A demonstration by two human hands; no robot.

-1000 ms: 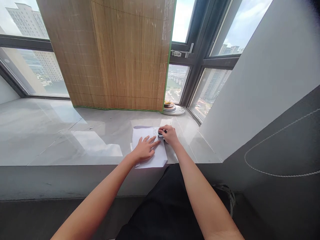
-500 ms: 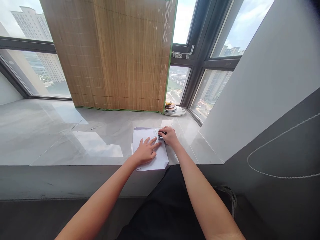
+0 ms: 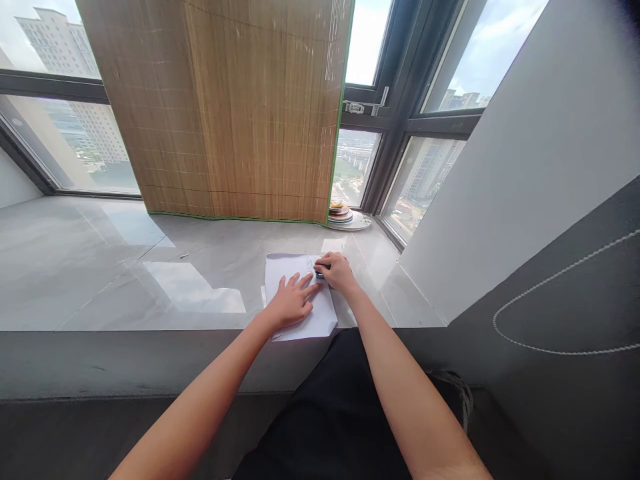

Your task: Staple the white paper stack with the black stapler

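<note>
Sheets of white paper (image 3: pixel 323 312) lie on the pale window sill, their near edge hanging slightly over its front. My left hand (image 3: pixel 293 300) rests on the paper with its fingers spread, pressing it flat. At the upper right edge of the sheets, my right hand (image 3: pixel 336 272) is closed around a small black object (image 3: pixel 321 273) with a lighter lower edge. Fingers cover most of this object, so its kind is not clear. Faint small writing shows on the paper, left of the object.
A brown bamboo blind (image 3: pixel 240 120) hangs before the window down to the sill (image 3: pixel 100 273). Stacked plates (image 3: pixel 350 220) stand in the far corner. A white beaded cord (image 3: pixel 530 293) hangs at the right, in front of a wall.
The view has shifted very slightly. Both hands stay in nearly the same place, with the right hand still on the small black object at the paper's edge.
</note>
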